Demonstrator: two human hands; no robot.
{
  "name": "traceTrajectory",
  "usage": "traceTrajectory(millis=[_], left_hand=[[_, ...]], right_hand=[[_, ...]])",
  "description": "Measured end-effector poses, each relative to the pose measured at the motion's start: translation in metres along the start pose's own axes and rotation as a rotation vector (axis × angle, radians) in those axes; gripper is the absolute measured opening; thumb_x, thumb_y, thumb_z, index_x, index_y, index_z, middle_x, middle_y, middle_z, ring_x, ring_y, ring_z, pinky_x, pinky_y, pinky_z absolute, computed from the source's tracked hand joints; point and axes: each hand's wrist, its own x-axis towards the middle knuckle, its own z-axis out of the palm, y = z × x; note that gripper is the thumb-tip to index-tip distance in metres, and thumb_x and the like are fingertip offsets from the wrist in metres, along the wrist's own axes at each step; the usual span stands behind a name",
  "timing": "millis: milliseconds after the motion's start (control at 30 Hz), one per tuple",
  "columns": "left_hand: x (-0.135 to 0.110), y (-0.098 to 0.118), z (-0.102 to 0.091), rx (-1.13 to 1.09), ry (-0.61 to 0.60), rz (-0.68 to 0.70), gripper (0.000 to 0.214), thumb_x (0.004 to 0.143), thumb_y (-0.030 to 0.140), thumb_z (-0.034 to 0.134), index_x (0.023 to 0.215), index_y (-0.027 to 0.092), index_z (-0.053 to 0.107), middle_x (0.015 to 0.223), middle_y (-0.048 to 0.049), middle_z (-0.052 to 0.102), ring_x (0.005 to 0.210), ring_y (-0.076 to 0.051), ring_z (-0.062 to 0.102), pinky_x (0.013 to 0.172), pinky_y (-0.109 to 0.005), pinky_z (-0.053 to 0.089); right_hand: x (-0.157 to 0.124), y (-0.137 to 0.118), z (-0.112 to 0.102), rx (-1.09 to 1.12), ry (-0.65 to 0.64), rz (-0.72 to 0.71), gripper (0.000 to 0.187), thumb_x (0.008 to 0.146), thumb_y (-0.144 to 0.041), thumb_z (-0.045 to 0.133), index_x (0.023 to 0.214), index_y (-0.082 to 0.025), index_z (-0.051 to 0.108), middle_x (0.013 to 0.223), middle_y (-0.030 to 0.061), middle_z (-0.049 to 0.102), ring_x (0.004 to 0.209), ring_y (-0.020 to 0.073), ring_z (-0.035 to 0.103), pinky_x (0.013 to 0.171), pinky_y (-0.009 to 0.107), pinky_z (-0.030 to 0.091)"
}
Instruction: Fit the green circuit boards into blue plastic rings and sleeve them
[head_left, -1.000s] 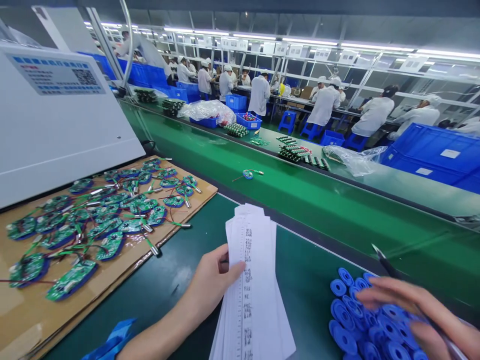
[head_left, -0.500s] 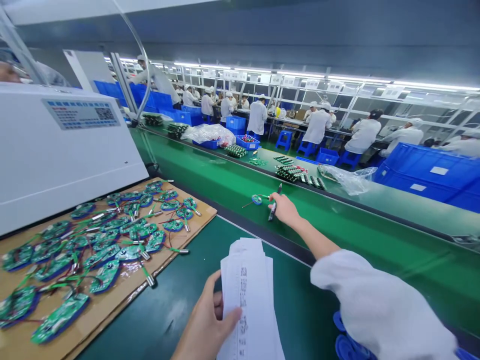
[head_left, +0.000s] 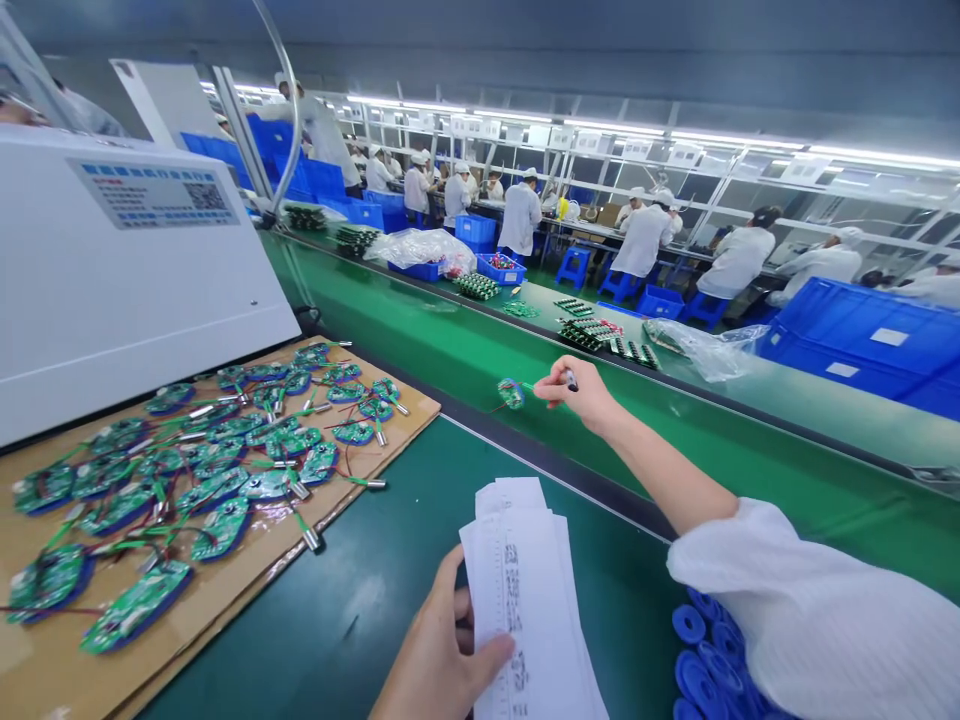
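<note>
Shifted since earlier frame, head view: right hand (head_left: pixel 581 392) now pinching lead of small green board (head_left: pixel 511 392), pen (head_left: pixel 570 380) in same grip. Board seemingly tilted up off conveyor belt (head_left: pixel 450 350), near its front edge. Left hand (head_left: pixel 442 655) closed on paper strips (head_left: pixel 525 600) at mat (head_left: pixel 390 560) front edge.

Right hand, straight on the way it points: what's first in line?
The small round circuit board over the green belt, just past the right hand with its pen. Fingertips may already touch its lead; depth unclear.
</note>
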Motion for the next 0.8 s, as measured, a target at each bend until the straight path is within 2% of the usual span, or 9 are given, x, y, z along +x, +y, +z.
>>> traceTrajectory(millis=[67,100,200,267,467,600,700,800], left_hand=[[-0.003,0.000,0.004,-0.009,-0.014,0.001,0.075,0.061,0.029,0.064,0.122,0.020,0.022,0.087,-0.0073,0.069,0.071,-0.027,0.067,0.064,-0.041,0.052],[-0.004,0.000,0.006,-0.019,-0.018,-0.001,0.074,0.062,0.029,0.064,0.122,0.021,0.023,0.088,-0.0074,0.069,0.071,-0.027,0.067,0.064,-0.041,0.052],[-0.008,-0.002,0.010,-0.057,-0.019,-0.001,0.073,0.062,0.031,0.065,0.121,0.021,0.024,0.089,-0.0073,0.068,0.069,-0.026,0.067,0.061,-0.040,0.052],[-0.013,-0.004,0.011,-0.060,-0.019,0.004,0.072,0.062,0.031,0.066,0.120,0.022,0.024,0.089,-0.0075,0.068,0.067,-0.026,0.067,0.060,-0.040,0.052],[-0.026,-0.007,0.011,-0.060,0.034,-0.011,0.075,0.063,0.033,0.066,0.123,0.022,0.022,0.086,-0.0055,0.067,0.065,-0.025,0.066,0.059,-0.039,0.053],[-0.037,-0.004,0.005,-0.065,-0.029,-0.009,0.067,0.072,0.038,0.058,0.126,0.022,0.021,0.077,0.0002,0.059,0.063,-0.020,0.065,0.049,-0.028,0.051],[-0.053,-0.009,-0.009,0.198,0.014,0.115,0.050,0.081,0.036,0.048,0.126,0.026,0.030,0.084,-0.0004,0.057,0.060,-0.015,0.062,0.047,-0.025,0.053],[-0.073,-0.023,-0.021,0.718,0.132,0.479,0.034,0.085,0.033,0.048,0.119,0.033,0.045,0.111,-0.0029,0.058,0.084,-0.017,0.065,0.066,-0.026,0.057]], right_hand=[[-0.013,-0.014,0.016,0.091,-0.089,-0.006,0.011,0.079,-0.020,0.062,0.079,-0.012,0.054,0.070,-0.0026,0.060,0.060,0.0096,0.059,0.052,0.022,0.049],[-0.020,-0.018,0.025,0.135,-0.118,-0.008,0.015,0.074,-0.018,0.067,0.074,-0.013,0.052,0.066,-0.0036,0.060,0.059,0.0102,0.059,0.051,0.022,0.049],[-0.038,-0.018,0.050,0.232,-0.174,0.003,0.033,0.055,-0.013,0.076,0.063,-0.017,0.045,0.057,-0.0050,0.060,0.053,0.0114,0.058,0.046,0.022,0.046],[-0.052,-0.016,0.059,0.280,-0.202,0.014,0.036,0.049,-0.014,0.077,0.061,-0.019,0.043,0.054,-0.0049,0.060,0.049,0.0112,0.056,0.045,0.023,0.044],[-0.084,-0.042,0.072,0.412,-0.315,-0.022,0.034,0.051,-0.026,0.075,0.067,-0.020,0.044,0.068,-0.0032,0.064,0.058,0.0114,0.059,0.056,0.026,0.049],[-0.087,-0.043,0.095,0.325,-0.281,-0.025,0.033,0.053,-0.023,0.075,0.063,-0.020,0.044,0.061,-0.0043,0.062,0.055,0.0118,0.057,0.055,0.027,0.048],[-0.088,-0.029,0.100,0.192,-0.150,-0.013,0.031,0.053,-0.015,0.075,0.054,-0.019,0.044,0.053,-0.0044,0.057,0.055,0.0129,0.055,0.058,0.028,0.045],[-0.104,-0.029,0.081,0.141,-0.032,-0.023,0.028,0.069,-0.030,0.067,0.054,-0.018,0.046,0.058,-0.0010,0.059,0.061,0.0141,0.057,0.063,0.028,0.044]])
